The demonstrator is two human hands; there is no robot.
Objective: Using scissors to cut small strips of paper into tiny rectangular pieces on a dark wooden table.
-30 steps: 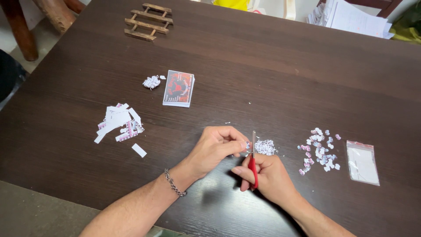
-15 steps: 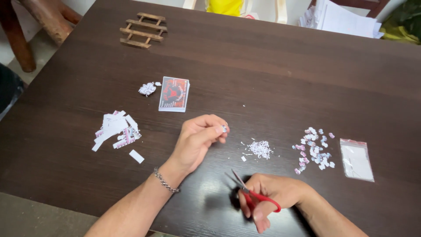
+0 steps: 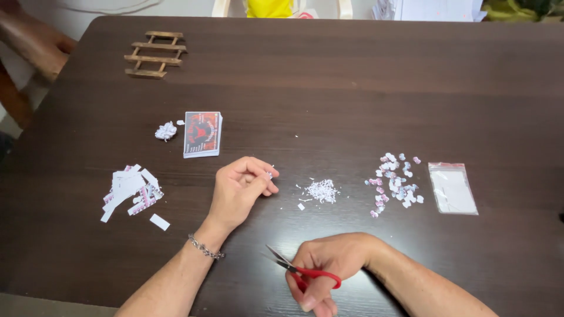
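Note:
My right hand [image 3: 329,267] rests near the table's front edge and grips small red-handled scissors [image 3: 299,269], blades pointing up-left and slightly apart. My left hand [image 3: 241,188], with a chain bracelet at the wrist, lies mid-table and pinches a tiny paper piece [image 3: 269,174] between thumb and fingertips. Just right of it sits a little heap of fine white paper trimmings [image 3: 320,191]. Further right is a scatter of small cut paper shapes [image 3: 393,182], pink and bluish white.
A dark wooden table [image 3: 329,88] carries a clear zip bag [image 3: 451,188] at right, a deck of red-backed cards [image 3: 202,134], a crumpled paper bit [image 3: 165,130], a pile of cut card strips [image 3: 130,191] at left, and a small wooden rack [image 3: 153,54] at the back left.
My right hand pulled the scissors away from the left hand's paper, down to the table's front edge. The left hand stayed put, still pinching the small piece.

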